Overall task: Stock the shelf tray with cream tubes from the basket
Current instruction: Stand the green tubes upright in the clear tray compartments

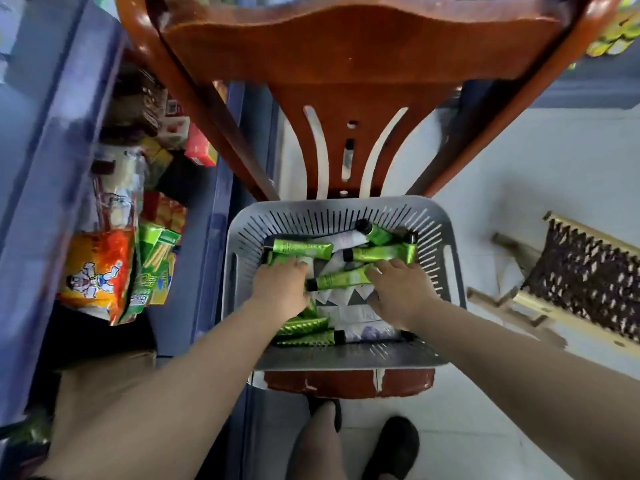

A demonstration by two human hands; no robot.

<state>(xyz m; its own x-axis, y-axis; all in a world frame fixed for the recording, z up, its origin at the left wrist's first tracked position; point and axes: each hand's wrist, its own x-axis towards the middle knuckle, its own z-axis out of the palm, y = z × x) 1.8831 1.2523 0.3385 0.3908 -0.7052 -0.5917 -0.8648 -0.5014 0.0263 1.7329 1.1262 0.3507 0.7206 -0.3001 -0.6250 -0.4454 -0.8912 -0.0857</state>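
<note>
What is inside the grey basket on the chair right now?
The basket holds several green cream tubes lying loose over white patterned packaging. Both hands, left hand and right hand, reach in, hiding whatever lies beneath them.

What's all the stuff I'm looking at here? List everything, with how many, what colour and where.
Basket: one, grey slotted plastic, on the chair seat.
Cream tubes: at least six showing, green with black caps, loose in the basket; more may be hidden.
White wrapping: pale printed sheet, under the tubes.
Chair: one, red-brown wood, seat edge chipped, centre of view.
Shelf: blue, at left.
Snack packets: several, orange, green, red, on the shelf; count unclear.
Stool: one, woven dark seat with pale frame, tipped on the white floor at right.
Shoe: one plain to see, black, bottom.
Left hand: in the basket, on tubes.
Right hand: in the basket, touching a tube.
</note>
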